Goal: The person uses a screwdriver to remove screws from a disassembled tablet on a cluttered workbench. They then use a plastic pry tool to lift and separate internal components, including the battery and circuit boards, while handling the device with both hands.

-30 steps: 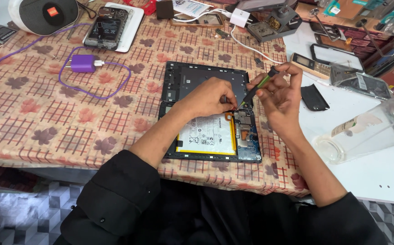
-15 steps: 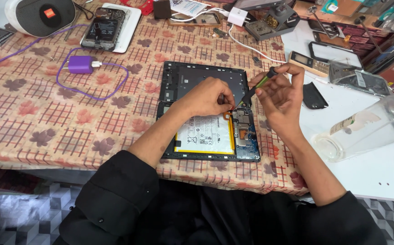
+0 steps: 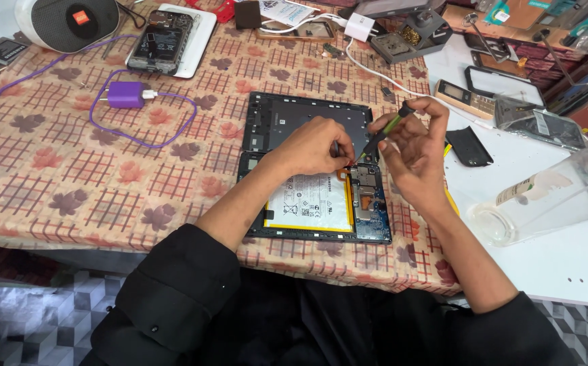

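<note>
At the centre of the frame, an opened tablet (image 3: 316,203) lies back-up on the floral checked tablecloth (image 3: 70,169), its white battery (image 3: 311,203) and blue circuit board (image 3: 367,203) exposed, and its removed black back cover (image 3: 301,122) sits just above it, touching its upper edge. I see my left hand (image 3: 311,146) resting over the tablet's upper middle, fingers curled and pinching something small at the board's top edge; what they hold is too small to tell. My right hand (image 3: 412,146) grips a green-handled screwdriver (image 3: 383,135), fingers closed around the shaft, its tip angled down to the board just beside the left fingertips.

The risks, as I judge them: the tip works close to the battery's edge, and a slip sideways could gouge the soft cell or scratch the board. A freed screw could roll off into the patterned cloth and vanish among the leaf prints. At the right of the frame, a clear plastic jar (image 3: 544,196) lies on its side on the white table (image 3: 565,271) near my right forearm; an elbow swing could send it rolling. In the upper left, a purple charger and cable (image 3: 128,98) lies well apart and poses no trouble.
</note>
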Demonstrator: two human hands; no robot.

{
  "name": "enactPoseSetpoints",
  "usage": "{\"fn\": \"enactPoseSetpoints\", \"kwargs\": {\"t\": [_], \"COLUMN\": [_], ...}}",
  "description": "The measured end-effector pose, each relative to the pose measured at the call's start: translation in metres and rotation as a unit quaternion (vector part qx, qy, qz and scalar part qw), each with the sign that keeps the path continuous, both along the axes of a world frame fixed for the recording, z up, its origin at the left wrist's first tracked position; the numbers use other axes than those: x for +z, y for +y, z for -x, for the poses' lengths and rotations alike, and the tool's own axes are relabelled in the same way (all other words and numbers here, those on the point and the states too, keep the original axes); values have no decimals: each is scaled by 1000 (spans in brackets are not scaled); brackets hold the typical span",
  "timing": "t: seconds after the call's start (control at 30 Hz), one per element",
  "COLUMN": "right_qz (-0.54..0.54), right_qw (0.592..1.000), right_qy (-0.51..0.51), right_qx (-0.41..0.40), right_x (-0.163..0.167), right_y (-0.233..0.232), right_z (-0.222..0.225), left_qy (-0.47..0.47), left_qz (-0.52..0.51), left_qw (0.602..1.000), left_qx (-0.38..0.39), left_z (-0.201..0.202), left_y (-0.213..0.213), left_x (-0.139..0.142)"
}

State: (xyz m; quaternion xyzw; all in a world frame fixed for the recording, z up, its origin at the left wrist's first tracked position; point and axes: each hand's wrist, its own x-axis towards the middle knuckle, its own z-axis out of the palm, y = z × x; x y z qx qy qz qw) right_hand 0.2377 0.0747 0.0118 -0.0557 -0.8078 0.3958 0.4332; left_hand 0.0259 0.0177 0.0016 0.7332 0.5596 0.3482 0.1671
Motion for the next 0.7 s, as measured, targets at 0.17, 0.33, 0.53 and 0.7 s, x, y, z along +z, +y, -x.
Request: {"fn": "enactPoseSetpoints", "kwargs": {"t": [0.17,0.33,0.53,0.7], "right_qz": [22,-33,60,45], "right_qw": [1000,999,998,998], "right_qy": [2,4,10,34], "right_qx": [4,-7,25,-11], "right_x": [-1,-1,2,3], "right_y": [-1,-2,1,1], "right_z": [0,1,-2,-5], "left_qy": [-9,-48,-39,-43], "left_qz": [-9,-20,-3,17], "left_qw": [1000,997,998,998], "left_qx": [-22,-54,-44,-42], "left_z": [2,6,5,4], "left_y": [1,1,-1,-1], "left_x": [-2,-4,-1,0]}}
